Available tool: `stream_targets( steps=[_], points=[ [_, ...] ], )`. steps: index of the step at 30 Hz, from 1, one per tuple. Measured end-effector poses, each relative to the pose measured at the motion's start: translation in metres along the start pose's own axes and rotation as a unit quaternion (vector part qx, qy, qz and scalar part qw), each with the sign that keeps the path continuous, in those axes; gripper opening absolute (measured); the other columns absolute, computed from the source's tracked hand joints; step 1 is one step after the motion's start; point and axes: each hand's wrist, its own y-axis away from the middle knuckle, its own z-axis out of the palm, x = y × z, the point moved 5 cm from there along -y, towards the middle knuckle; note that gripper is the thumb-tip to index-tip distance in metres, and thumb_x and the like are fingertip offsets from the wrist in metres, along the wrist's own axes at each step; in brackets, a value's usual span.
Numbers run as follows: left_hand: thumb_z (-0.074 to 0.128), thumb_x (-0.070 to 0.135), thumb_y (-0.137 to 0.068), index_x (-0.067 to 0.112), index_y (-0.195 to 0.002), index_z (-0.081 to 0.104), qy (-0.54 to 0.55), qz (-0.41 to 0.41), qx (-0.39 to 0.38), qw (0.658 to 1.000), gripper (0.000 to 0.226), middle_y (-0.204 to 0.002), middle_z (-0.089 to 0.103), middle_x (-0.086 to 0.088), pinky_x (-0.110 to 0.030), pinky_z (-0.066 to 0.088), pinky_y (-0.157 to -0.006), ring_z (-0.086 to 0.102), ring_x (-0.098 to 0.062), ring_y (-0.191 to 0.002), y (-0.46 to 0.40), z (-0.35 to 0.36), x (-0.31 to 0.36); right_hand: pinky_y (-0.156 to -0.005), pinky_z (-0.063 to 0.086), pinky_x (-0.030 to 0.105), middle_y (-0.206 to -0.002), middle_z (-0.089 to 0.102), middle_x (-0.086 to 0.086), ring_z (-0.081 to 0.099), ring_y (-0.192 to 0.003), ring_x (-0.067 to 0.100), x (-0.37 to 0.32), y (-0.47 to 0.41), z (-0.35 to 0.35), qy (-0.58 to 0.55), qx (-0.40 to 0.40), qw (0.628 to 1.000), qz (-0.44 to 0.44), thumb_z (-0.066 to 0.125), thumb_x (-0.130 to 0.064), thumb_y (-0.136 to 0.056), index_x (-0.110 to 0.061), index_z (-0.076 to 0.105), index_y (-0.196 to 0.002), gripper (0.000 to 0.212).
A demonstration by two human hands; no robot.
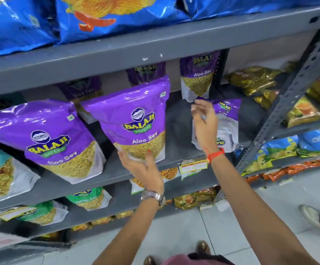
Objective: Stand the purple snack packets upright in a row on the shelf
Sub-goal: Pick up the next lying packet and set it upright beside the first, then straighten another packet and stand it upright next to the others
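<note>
Several purple Aloo Sev packets stand on the grey shelf (pixel 176 134). A large one (pixel 46 138) stands at the left. A second large one (pixel 134 119) stands in the middle, and my left hand (pixel 143 169) touches its bottom edge with the fingers spread. At the right a smaller packet (pixel 227 121) stands behind my right hand (pixel 205 123), whose fingers are loosely apart in front of it; whether they touch it I cannot tell. Another small packet (pixel 197 77) stands at the back, and two more (pixel 145 72) sit in shadow behind the front row.
Blue chip bags (pixel 105 16) fill the shelf above. Gold packets (pixel 254 79) lie on the adjoining rack beyond a perforated upright (pixel 281 104). Green packets (pixel 90 197) stand on the shelf below. A price tag (pixel 193 166) hangs on the shelf edge. Another person's shoe (pixel 312 215) is at the right.
</note>
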Motion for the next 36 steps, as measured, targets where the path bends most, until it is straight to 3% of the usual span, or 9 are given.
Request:
stream_targets(
  steps=[4,6,12,20,24,26,30,34,36],
  points=[
    [0.053,0.018,-0.077,0.010,-0.116,0.049,-0.078,0.143,-0.144,0.976,0.040,-0.115,0.047,0.004,-0.026,0.032,-0.103,0.043,-0.014,-0.111,0.036,0.065,0.002,-0.080,0.047,0.034,-0.099,0.070,0.013,0.064,-0.092,0.028,0.009,-0.037,-0.061,0.170,0.101,0.980,0.011,0.052,-0.003,-0.081,-0.006,0.064,-0.101,0.023],
    [0.051,0.016,-0.078,0.012,-0.104,0.058,-0.084,0.087,-0.252,0.960,0.028,-0.102,0.056,-0.003,-0.039,0.044,-0.090,0.053,-0.025,-0.096,0.032,0.106,-0.005,-0.084,0.042,0.035,-0.105,0.069,0.021,0.062,-0.099,0.036,0.027,-0.053,-0.089,0.239,0.126,0.961,0.057,0.051,-0.004,-0.082,-0.006,0.065,-0.102,0.025],
    [0.051,0.008,-0.085,-0.011,-0.104,0.060,-0.185,-0.154,-0.333,0.912,0.029,-0.108,0.063,-0.031,-0.039,0.046,-0.081,0.059,-0.040,-0.102,-0.024,0.194,-0.043,-0.086,0.035,0.030,-0.112,0.065,0.029,0.059,-0.108,0.040,0.074,-0.075,-0.131,0.250,0.131,0.949,0.141,0.048,0.006,-0.081,0.004,0.061,-0.106,0.029],
    [0.056,0.012,-0.085,0.011,-0.058,0.049,-0.130,-0.282,-0.347,0.885,0.028,-0.061,0.047,-0.007,-0.011,0.033,-0.027,0.047,-0.016,-0.046,-0.036,0.236,-0.054,-0.085,0.044,0.039,-0.114,0.061,0.031,0.058,-0.106,0.040,0.115,-0.089,-0.142,0.234,0.095,0.936,0.247,0.051,-0.017,-0.089,0.008,0.057,-0.105,0.030],
    [0.059,0.011,-0.083,0.009,-0.057,0.050,-0.110,-0.303,-0.323,0.890,0.028,-0.042,0.050,-0.001,-0.010,0.035,-0.031,0.047,-0.013,-0.036,-0.036,0.240,-0.055,-0.083,0.042,0.028,-0.129,0.053,0.024,0.051,-0.119,0.035,0.128,-0.090,-0.142,0.152,0.095,0.928,0.327,0.046,-0.014,-0.092,0.004,0.048,-0.120,0.033],
    [0.059,0.009,-0.082,0.005,-0.070,0.056,-0.108,-0.308,-0.313,0.892,0.013,-0.054,0.053,-0.002,-0.022,0.043,-0.047,0.049,-0.016,-0.047,-0.034,0.240,-0.055,-0.087,0.041,0.031,-0.130,0.051,0.028,0.048,-0.123,0.038,0.130,-0.095,-0.138,0.122,0.078,0.933,0.329,0.036,-0.001,-0.093,0.010,0.045,-0.120,0.031],
    [0.061,0.004,-0.076,0.007,-0.064,0.057,-0.090,-0.282,-0.262,0.919,0.014,-0.077,0.053,-0.010,-0.033,0.040,-0.065,0.049,-0.020,-0.067,-0.035,0.235,-0.048,-0.076,0.042,0.036,-0.108,0.064,0.033,0.060,-0.104,0.041,0.113,-0.091,-0.141,0.146,0.147,0.939,0.275,0.047,-0.010,-0.090,0.011,0.061,-0.098,0.027],
    [0.058,0.002,-0.075,0.009,-0.053,0.061,-0.077,-0.223,-0.240,0.942,0.023,-0.053,0.051,-0.002,-0.026,0.035,-0.052,0.043,-0.015,-0.059,-0.040,0.229,-0.031,-0.077,0.038,0.024,-0.099,0.066,0.020,0.060,-0.096,0.029,0.096,-0.093,-0.140,0.144,0.135,0.945,0.261,0.046,-0.015,-0.088,-0.006,0.064,-0.083,0.020],
    [0.058,0.004,-0.077,-0.001,-0.074,0.070,-0.066,-0.194,-0.217,0.954,0.013,-0.067,0.060,-0.006,-0.028,0.039,-0.059,0.049,-0.018,-0.065,-0.044,0.223,-0.021,-0.077,0.036,0.022,-0.106,0.068,0.017,0.061,-0.098,0.029,0.084,-0.097,-0.138,0.141,0.127,0.952,0.241,0.046,-0.012,-0.087,-0.012,0.066,-0.080,0.021]
  ],
)
